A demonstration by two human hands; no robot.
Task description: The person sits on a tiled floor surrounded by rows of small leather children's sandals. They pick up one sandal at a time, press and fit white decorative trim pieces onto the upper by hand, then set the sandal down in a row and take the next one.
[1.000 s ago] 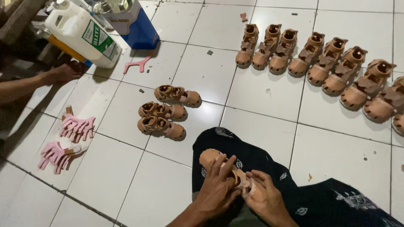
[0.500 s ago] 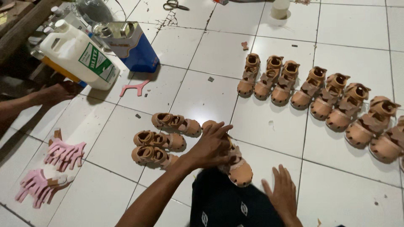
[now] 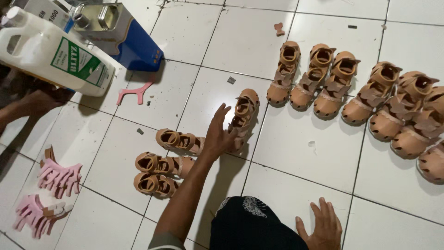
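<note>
Now the left hand (image 3: 218, 134) reaches forward with fingers spread, touching a small tan sandal (image 3: 242, 115) that lies on the white tiled floor (image 3: 305, 153); its long axis runs away from the person, heel cup at the far end and toe toward the hand. The right hand (image 3: 323, 227) rests flat and open on the floor, holding nothing, well apart from the left. Just left of the sandal lie three more sandals (image 3: 162, 166), turned sideways. A row of sandals (image 3: 351, 92) stands beyond to the right. Far left are a white jug (image 3: 51, 51), a blue can (image 3: 120, 32), whose contents cannot be seen, pink cut pieces (image 3: 46, 194) and another person's hand (image 3: 32, 102).
</note>
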